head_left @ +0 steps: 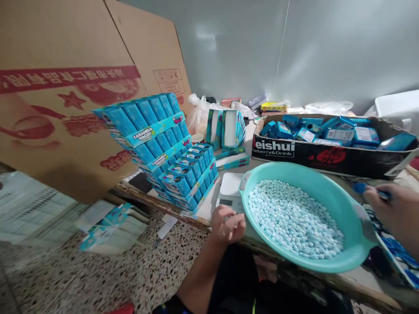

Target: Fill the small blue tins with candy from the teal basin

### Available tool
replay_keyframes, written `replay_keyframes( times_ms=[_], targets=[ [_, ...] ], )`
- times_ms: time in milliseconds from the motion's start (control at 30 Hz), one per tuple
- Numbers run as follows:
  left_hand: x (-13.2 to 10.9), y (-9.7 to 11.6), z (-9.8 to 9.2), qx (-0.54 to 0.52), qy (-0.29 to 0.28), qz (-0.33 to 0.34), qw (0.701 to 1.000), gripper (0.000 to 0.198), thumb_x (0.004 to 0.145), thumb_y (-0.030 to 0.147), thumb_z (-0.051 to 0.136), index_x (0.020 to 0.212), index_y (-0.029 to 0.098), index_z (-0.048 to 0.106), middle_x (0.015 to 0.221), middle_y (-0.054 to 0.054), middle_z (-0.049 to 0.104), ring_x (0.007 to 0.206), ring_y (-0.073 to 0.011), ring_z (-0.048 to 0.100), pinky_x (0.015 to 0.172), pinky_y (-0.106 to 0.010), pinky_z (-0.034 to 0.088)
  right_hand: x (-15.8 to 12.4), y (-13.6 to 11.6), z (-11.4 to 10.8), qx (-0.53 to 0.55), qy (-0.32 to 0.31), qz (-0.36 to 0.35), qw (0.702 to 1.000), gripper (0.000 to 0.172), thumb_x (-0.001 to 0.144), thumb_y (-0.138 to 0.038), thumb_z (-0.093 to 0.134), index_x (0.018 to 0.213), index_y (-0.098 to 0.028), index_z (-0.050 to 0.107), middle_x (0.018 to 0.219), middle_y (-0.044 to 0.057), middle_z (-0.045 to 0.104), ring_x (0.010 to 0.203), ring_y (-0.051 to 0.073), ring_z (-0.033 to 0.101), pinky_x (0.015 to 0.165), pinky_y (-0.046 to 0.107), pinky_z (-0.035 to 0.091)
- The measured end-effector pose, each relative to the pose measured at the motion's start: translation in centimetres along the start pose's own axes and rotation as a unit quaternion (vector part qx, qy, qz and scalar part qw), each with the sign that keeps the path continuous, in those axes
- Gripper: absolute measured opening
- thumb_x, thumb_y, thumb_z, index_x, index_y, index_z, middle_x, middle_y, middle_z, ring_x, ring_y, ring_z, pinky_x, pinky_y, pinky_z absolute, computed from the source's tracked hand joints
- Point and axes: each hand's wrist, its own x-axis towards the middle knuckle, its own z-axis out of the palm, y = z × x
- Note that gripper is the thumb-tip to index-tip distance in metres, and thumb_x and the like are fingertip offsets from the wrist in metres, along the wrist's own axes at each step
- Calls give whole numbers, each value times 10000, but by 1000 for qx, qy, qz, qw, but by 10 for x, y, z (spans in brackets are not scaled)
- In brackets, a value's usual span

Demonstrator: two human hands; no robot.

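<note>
basin [347,205] at 3 o'clock off left hand [229,223], long axis 10-to-4 | left half-curled, looks empty | right hand [391,203] pinching some blurry blue thing [360,188]

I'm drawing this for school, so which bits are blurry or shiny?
Head view: the right hand is blurry; head view: pale glare patches shine on the grey wall; head view: the pale blue candies look clearer than that hand.

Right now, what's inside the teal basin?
The teal basin holds many small pale blue and white pieces, with bare wall showing above them. Only their top layer is visible; anything underneath, and the bottom, is covered.
</note>
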Motion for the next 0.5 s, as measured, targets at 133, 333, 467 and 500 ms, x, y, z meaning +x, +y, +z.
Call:
replay_keyframes(
  times_ms=[133, 333, 467, 500],
  targets=[
    [30, 24, 15, -127, -63, -141, 980, 506, 882, 270, 751, 1362, 279, 590, 1045, -75, 681, 759, -167, 646, 705, -326, 586, 7, -97, 8, 51, 13, -65, 996, 235, 991, -458, 506, 793, -336, 545, 790, 169, 674, 675, 350, 617, 645, 515, 416],
    [56, 28, 28, -328, -181, -408, 832, 470, 913, 597, 723, 1197, 224, 761, 990, -84, 754, 702, -152, 672, 674, -300, 579, 17, -202, 46, 135, -90, -273, 948, 231, 1001, -315, 505, 800, -240, 591, 791, 79, 673, 660, 230, 626, 612, 346, 397],
    [53, 6, 11, -306, -108, -456, 829, 456, 860, 549, 802, 1156, 207, 752, 939, -65, 729, 818, -172, 700, 763, -299, 592, 24, -224, 66, 168, -107, -325, 925, 224, 992, -244, 523, 778, -222, 588, 743, 48, 648, 634, 192, 593, 606, 311, 362],
    [53, 3, 6, -305, -100, -467, 824, 518, 835, 548, 828, 1217, 213, 727, 944, -56, 723, 830, -169, 700, 783, -299, 594, 22, -225, 70, 176, -109, -344, 916, 230, 993, -231, 520, 774, -219, 587, 733, 44, 638, 628, 186, 584, 608, 310, 357]
  ],
)
